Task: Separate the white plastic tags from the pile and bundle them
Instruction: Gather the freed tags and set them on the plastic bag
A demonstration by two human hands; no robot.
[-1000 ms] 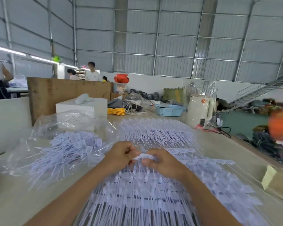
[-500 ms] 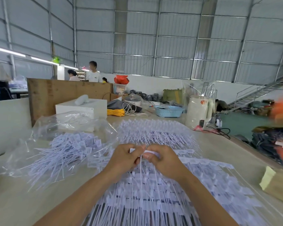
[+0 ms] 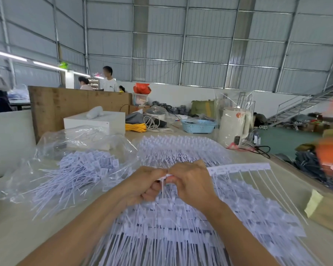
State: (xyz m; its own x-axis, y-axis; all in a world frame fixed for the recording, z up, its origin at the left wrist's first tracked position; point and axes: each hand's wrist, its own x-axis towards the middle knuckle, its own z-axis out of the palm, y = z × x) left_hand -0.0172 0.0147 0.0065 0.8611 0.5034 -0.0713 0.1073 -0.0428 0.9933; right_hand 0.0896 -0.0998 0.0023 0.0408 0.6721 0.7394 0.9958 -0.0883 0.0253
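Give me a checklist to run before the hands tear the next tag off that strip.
1. Left hand pinches a single tag by its head, tail hanging down between the hands: ok.
2. Right hand holds the strip of joined tags right beside that tag: ok.
3. The strip's free end sticks out to the right, raised above the pile of tag strips: ok.
4. Tag already snapped free of the strip: cannot tell, the fingers hide the joint.
5. Drop spot ready: the clear plastic bag with loose tags lies open to the left: ok.
6. Tie for bundling at hand: cannot tell.
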